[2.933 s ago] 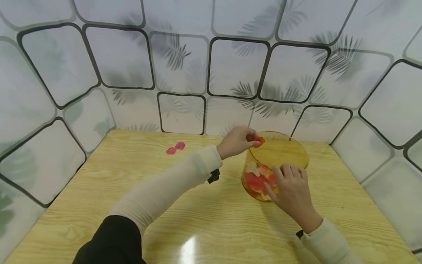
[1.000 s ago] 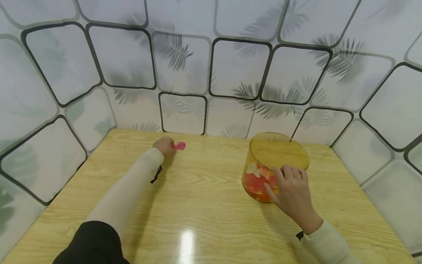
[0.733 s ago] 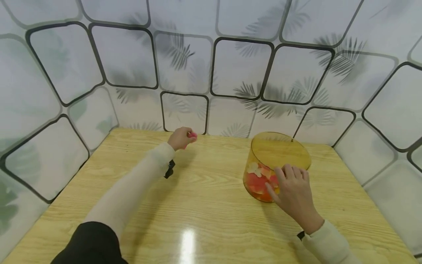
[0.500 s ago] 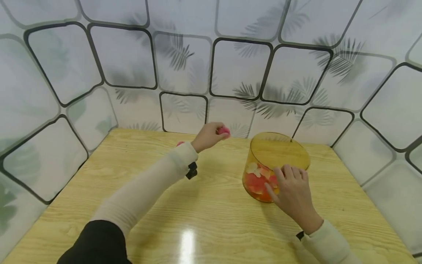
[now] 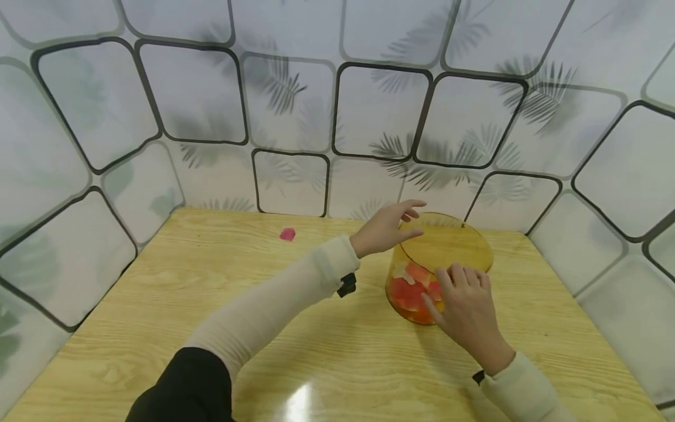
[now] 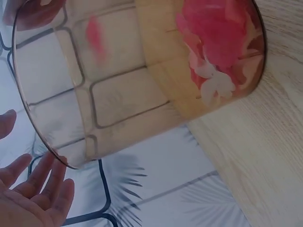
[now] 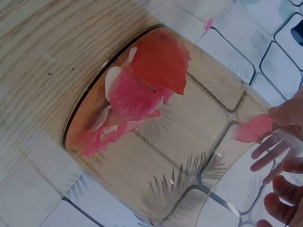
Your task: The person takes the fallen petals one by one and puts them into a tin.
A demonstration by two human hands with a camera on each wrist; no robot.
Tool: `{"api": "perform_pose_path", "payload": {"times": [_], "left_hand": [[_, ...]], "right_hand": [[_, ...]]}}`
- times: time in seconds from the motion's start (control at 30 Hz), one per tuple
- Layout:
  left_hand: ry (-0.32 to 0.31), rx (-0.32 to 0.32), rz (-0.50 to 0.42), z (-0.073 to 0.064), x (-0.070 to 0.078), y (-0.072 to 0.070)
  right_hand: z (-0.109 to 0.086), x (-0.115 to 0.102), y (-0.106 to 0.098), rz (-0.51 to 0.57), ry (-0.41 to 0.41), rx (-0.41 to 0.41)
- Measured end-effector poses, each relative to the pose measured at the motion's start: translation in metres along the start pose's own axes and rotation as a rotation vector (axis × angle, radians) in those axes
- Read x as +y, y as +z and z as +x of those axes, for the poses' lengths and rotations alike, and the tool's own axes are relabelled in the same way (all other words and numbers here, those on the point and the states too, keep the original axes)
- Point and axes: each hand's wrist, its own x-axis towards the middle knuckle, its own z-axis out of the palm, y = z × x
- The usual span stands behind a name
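A clear amber round container [image 5: 401,264] stands on the table's right half. Red, pink and pale petals [image 5: 411,293] lie heaped in its bottom. My left hand [image 5: 387,230] is over its far left rim, fingers spread and thumb apart. Inside the container, away from the left fingers, a blurred pink petal [image 6: 96,38] is in mid-air; it shows through the wall in the right wrist view as well. My right hand [image 5: 466,308] rests at the near right side by the rim, fingers loosely bent and thumb toward the wall.
One magenta petal [image 5: 287,234] lies near the back edge of the wooden table [image 5: 237,281]. A patterned cloth [image 5: 290,105] rises behind the table and along both sides.
My left hand picked up a pink petal at the back left, carried it right to the container and let it go over the mouth. The right hand stayed put.
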Motion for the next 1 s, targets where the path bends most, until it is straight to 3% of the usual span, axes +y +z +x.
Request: {"api": "perform_pose_path", "payload": {"times": [0.13, 0.23, 0.37, 0.5, 0.67, 0.8, 1.0], "left_hand": [[-0.01, 0.029, -0.021, -0.005, -0.01, -0.005], [-0.049, 0.073, -0.019, -0.01, -0.028, -0.014], [-0.149, 0.119, 0.032, -0.019, -0.067, -0.033], [-0.3, 0.136, 0.126, -0.037, -0.117, -0.051], [-0.474, 0.075, 0.292, -0.065, -0.173, -0.064], [-0.554, 0.01, 0.386, -0.077, -0.209, -0.068], [-0.597, -0.083, 0.464, -0.08, -0.232, -0.069]], "right_hand": [[0.0, -0.001, 0.0, -0.001, 0.002, 0.009], [0.0, -0.001, 0.0, 0.002, 0.002, 0.027], [0.0, -0.002, 0.001, 0.005, 0.004, 0.048], [0.001, -0.002, 0.001, 0.006, 0.01, 0.049], [0.001, -0.001, 0.001, 0.006, 0.012, 0.046], [0.0, -0.001, 0.001, 0.007, 0.012, 0.042], [0.001, -0.001, 0.001, 0.015, 0.005, 0.035]]}}
